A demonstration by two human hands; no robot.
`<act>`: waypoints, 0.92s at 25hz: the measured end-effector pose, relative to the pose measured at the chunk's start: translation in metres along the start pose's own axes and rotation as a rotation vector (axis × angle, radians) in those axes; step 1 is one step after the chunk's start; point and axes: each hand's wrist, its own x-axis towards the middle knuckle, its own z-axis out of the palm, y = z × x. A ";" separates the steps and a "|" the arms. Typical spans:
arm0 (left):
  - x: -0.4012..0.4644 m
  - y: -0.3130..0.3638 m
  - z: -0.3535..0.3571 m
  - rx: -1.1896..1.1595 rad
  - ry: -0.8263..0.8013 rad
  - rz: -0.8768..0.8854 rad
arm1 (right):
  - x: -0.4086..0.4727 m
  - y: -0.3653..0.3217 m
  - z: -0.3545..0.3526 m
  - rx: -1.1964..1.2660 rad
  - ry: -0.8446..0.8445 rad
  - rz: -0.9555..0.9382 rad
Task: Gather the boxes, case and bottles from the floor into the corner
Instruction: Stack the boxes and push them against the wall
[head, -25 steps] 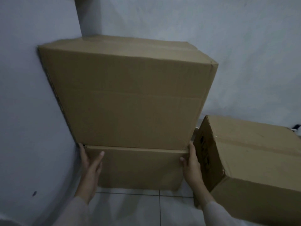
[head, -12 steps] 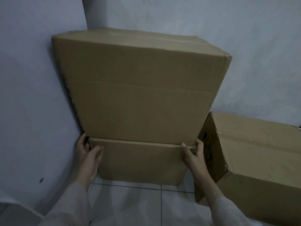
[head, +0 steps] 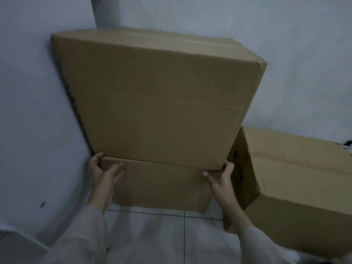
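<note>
A large brown cardboard box [head: 162, 103] sits on a smaller lower box [head: 163, 185] in the wall corner, its left edge against the left wall. My left hand [head: 103, 173] holds the lower box's upper left corner, fingers spread over its front. My right hand [head: 222, 178] grips the upper right corner where the two boxes meet. A third cardboard box [head: 297, 189] stands on the floor to the right, close to my right wrist. No case or bottles are in view.
White walls [head: 34, 111] meet behind the stack. White floor tiles [head: 152, 233] lie in front. A small dark object [head: 346, 143] shows at the far right edge behind the third box.
Both hands have slid up to the top corners of the lower box. The view has shifted, and the stack looks closer to the left wall.
</note>
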 end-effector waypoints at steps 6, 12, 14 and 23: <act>0.013 0.011 -0.008 -0.077 -0.018 -0.071 | 0.005 0.002 -0.002 0.080 -0.016 0.042; 0.021 0.008 -0.016 -0.052 -0.010 -0.069 | 0.010 0.009 -0.005 0.174 -0.005 0.113; 0.021 0.008 -0.016 -0.047 0.009 -0.075 | 0.009 0.008 -0.005 0.154 -0.011 0.119; -0.017 0.014 0.037 0.320 0.357 -0.029 | 0.005 -0.015 -0.017 -0.064 -0.073 0.236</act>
